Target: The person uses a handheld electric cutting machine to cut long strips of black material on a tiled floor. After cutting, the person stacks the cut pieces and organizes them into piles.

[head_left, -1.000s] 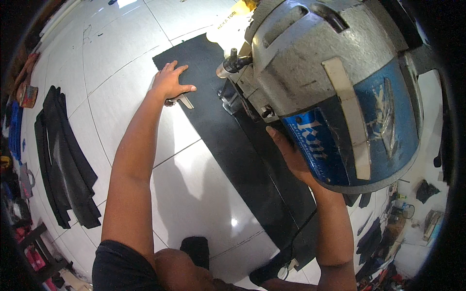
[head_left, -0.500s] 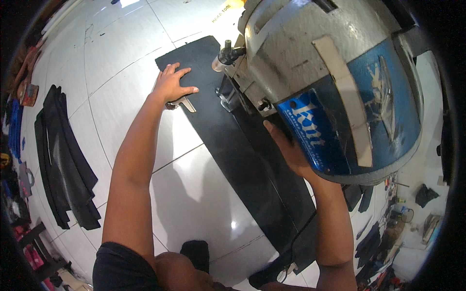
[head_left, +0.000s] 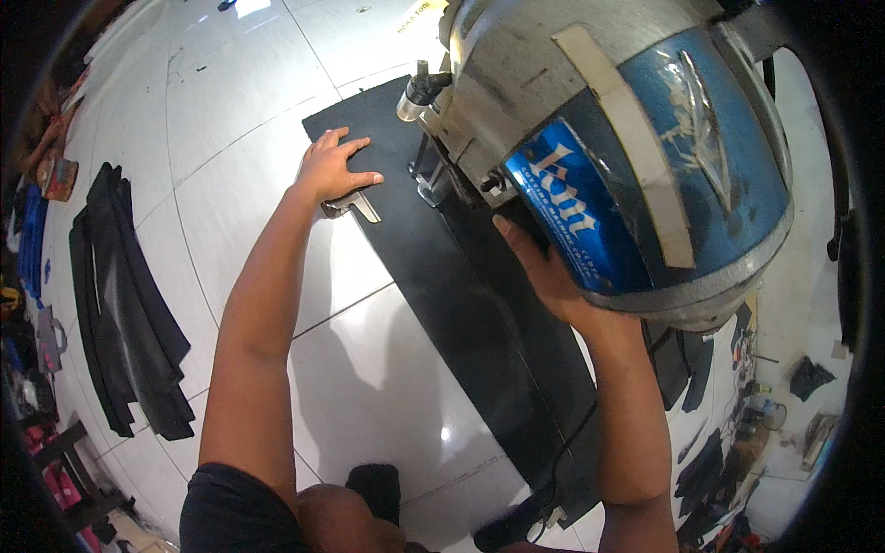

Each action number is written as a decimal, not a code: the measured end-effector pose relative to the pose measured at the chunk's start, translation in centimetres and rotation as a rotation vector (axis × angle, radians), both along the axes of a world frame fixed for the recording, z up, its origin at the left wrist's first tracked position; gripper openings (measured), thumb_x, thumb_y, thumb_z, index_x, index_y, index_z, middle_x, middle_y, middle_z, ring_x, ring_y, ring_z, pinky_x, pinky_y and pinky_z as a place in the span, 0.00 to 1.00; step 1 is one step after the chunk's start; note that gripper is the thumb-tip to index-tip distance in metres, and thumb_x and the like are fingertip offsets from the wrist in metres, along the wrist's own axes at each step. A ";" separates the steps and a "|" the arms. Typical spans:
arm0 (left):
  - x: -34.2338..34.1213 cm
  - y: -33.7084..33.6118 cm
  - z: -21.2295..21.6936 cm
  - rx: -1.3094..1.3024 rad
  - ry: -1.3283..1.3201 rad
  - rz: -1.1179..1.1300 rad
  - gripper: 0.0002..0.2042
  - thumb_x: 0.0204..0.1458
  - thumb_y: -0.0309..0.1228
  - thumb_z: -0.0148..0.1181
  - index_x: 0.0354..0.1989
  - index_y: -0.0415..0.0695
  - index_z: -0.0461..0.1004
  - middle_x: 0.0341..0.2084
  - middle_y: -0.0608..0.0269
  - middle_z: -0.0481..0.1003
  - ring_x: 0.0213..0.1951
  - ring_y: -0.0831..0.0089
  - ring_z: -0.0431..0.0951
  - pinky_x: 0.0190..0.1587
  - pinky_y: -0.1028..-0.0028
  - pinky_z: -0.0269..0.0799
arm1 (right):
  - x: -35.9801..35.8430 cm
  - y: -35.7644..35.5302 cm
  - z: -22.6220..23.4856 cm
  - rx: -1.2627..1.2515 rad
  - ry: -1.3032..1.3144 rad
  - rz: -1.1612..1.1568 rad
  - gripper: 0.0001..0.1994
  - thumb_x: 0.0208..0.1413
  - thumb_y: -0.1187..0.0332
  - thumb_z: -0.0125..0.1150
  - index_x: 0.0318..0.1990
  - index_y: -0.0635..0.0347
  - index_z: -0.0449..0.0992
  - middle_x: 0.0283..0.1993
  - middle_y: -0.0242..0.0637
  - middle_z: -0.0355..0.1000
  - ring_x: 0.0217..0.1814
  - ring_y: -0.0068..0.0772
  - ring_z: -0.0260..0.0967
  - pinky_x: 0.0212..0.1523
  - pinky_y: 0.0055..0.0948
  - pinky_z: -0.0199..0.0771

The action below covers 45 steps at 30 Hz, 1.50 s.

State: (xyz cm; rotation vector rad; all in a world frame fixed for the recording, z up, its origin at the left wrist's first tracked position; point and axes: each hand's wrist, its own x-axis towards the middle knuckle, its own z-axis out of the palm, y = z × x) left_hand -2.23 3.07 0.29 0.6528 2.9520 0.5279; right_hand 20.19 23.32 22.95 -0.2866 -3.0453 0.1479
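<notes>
A tall fabric cutting machine [head_left: 608,88] with a grey and blue motor housing stands on a long black stack of cloth [head_left: 461,304]. My left hand [head_left: 334,170] lies on the far left edge of the cloth, fingers spread, with a metal clamp [head_left: 364,207] just below it. Behind the housing, my right hand [head_left: 544,276] is closed on the machine; the thumb shows, the other fingers are hidden. A small metal foot [head_left: 427,194] of the machine rests at the cloth. From it a thin cut line runs down the stack toward me.
On the left, several black cloth pieces [head_left: 129,295] lie on the white tiled floor [head_left: 359,359]. A black cord [head_left: 573,433] trails over the cloth, near another clamp [head_left: 553,518]. More dark cloth [head_left: 678,364] and clutter lie at the right. A yellow item [head_left: 422,18] is at the far edge.
The cutting machine and my right hand have moved slightly farther away and to the left along the cloth. My left hand stays in its place on the cloth; the view has shifted a little.
</notes>
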 end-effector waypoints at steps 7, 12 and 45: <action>0.0 -0.9 -0.7 0.035 0.009 -0.021 0.38 0.37 0.62 0.64 0.59 0.60 0.69 0.64 0.52 0.57 0.66 0.52 0.53 0.65 0.55 0.51 | -0.7 1.2 -1.5 0.086 -0.049 0.008 0.38 0.54 0.37 0.50 0.63 0.57 0.61 0.66 0.51 0.57 0.68 0.54 0.54 0.66 0.48 0.54; 0.9 0.8 -0.3 0.017 0.029 -0.045 0.37 0.39 0.61 0.64 0.58 0.58 0.69 0.63 0.48 0.58 0.64 0.52 0.57 0.63 0.56 0.55 | -0.1 5.3 -4.4 0.144 -0.032 0.142 0.43 0.54 0.34 0.45 0.67 0.58 0.53 0.69 0.54 0.50 0.72 0.57 0.45 0.69 0.50 0.47; -1.8 -4.5 -1.7 0.029 0.025 0.030 0.28 0.50 0.56 0.56 0.59 0.59 0.68 0.65 0.46 0.55 0.66 0.48 0.53 0.64 0.52 0.51 | -8.0 -3.8 -4.7 -0.009 -0.138 -0.048 0.47 0.52 0.28 0.36 0.66 0.62 0.55 0.67 0.59 0.53 0.70 0.59 0.49 0.68 0.48 0.52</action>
